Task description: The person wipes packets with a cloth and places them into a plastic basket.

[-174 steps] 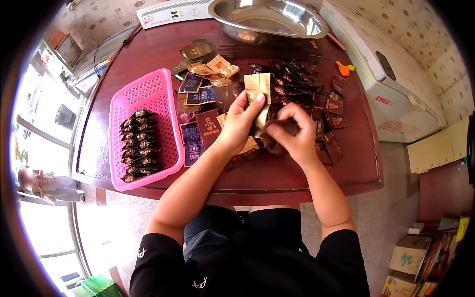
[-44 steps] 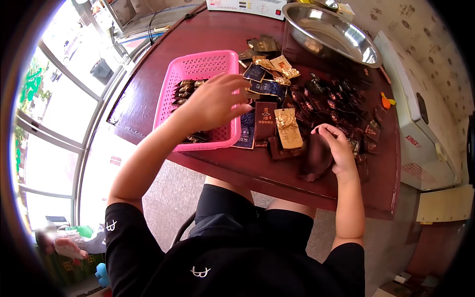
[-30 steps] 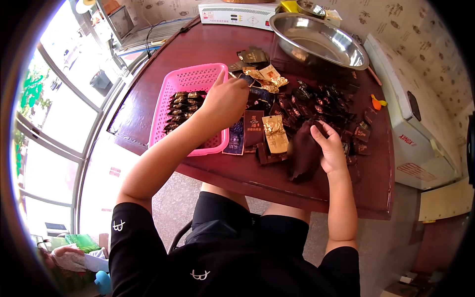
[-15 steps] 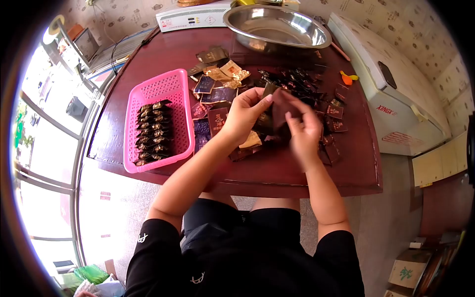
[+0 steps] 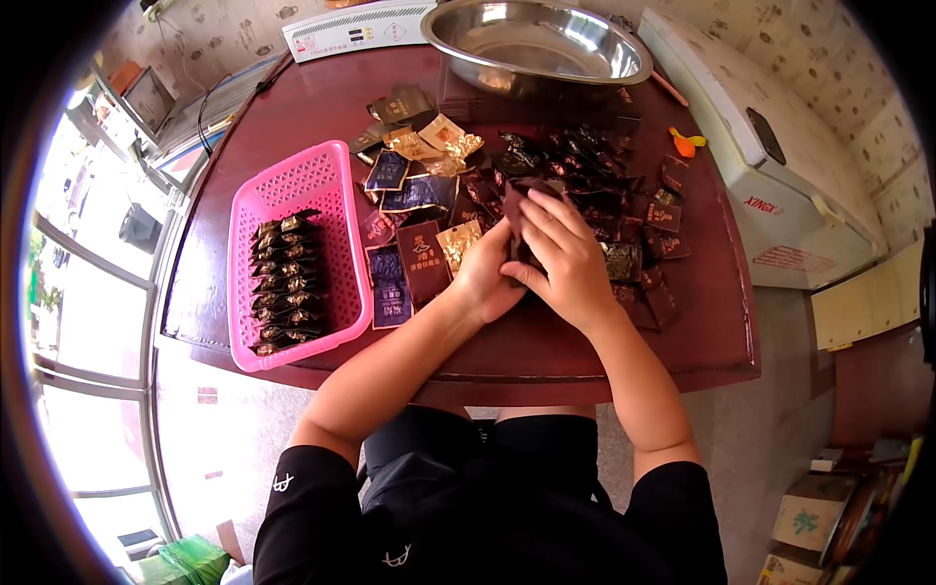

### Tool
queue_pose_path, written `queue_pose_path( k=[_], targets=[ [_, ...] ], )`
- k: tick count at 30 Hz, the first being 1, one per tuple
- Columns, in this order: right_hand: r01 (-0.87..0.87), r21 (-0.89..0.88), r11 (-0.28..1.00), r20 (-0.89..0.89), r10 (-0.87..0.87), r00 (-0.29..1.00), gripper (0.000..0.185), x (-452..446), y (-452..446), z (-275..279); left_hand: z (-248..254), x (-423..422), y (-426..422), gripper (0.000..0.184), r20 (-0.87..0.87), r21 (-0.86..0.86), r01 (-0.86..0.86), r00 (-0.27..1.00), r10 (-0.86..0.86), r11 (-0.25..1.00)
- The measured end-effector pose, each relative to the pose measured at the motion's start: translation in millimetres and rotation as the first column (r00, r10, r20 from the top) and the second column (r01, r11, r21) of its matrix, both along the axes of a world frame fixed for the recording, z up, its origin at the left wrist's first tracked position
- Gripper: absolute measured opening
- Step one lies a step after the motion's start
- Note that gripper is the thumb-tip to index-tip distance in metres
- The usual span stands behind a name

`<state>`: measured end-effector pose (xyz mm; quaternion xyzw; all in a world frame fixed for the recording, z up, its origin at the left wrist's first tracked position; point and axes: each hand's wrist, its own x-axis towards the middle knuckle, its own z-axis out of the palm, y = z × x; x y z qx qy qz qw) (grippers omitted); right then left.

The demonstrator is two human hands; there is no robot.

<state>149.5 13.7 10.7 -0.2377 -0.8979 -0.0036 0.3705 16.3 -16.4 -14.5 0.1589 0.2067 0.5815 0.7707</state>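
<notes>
A dark brown packet [image 5: 519, 203] is between my two hands over the front of the table. My left hand [image 5: 487, 277] closes round its lower left side, the fingertips hidden. From the right, my right hand [image 5: 567, 261] lies over the packet, fingers pressed together against it and thumb reaching to the left hand. Left of my hands lie a brown packet with gold print [image 5: 423, 263], a gold foil packet [image 5: 457, 241] and a dark blue packet [image 5: 390, 285]. Behind them spreads a heap of dark wrapped packets [image 5: 575, 156].
A pink basket [image 5: 357, 244] at the left holds a double row of dark packets [image 5: 286, 283]. A steel basin [image 5: 468, 68] and a white appliance [image 5: 356, 31] stand at the back. A white freezer [image 5: 780, 214] borders the table's right side. An orange-yellow object [image 5: 685, 143] lies near it.
My hands have come together lower down, and my right hand now covers the packet. The view has shifted slightly. The gold foil packet beside my left hand has come into sight.
</notes>
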Motion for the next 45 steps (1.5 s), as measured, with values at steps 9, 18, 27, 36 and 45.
queue_pose_path(
  k=[9,18,27,36,45],
  targets=[
    [-0.434,-0.155,0.888,-0.218,0.398,0.891,0.021,0.0,-14.0,6.9,20.2,-27.0,6.3,0.050,0.042,0.082,-0.118,0.992,0.115,0.990],
    [-0.382,-0.132,0.915,-0.254,0.341,0.905,0.021,1.0,-14.9,10.2,11.9,-16.6,1.4,0.053,0.024,0.227,-0.188,0.982,0.187,0.956],
    [-0.146,-0.045,0.988,-0.453,0.110,0.885,0.022,14.4,0.3,11.9,9.6,-24.5,13.4,0.041,-0.034,0.085,-0.319,0.946,0.323,0.944],
    [-0.317,-0.189,0.930,-0.319,0.247,0.915,0.032,3.7,-11.0,2.1,12.4,-14.5,5.0,0.032,-0.224,0.135,-0.222,0.943,0.248,0.966],
    [-0.228,-0.004,0.974,-0.334,0.214,0.918,0.032,9.2,-7.5,12.5,17.0,-8.2,-3.9,0.035,-0.308,0.134,-0.111,0.940,0.147,0.985]
  ],
)
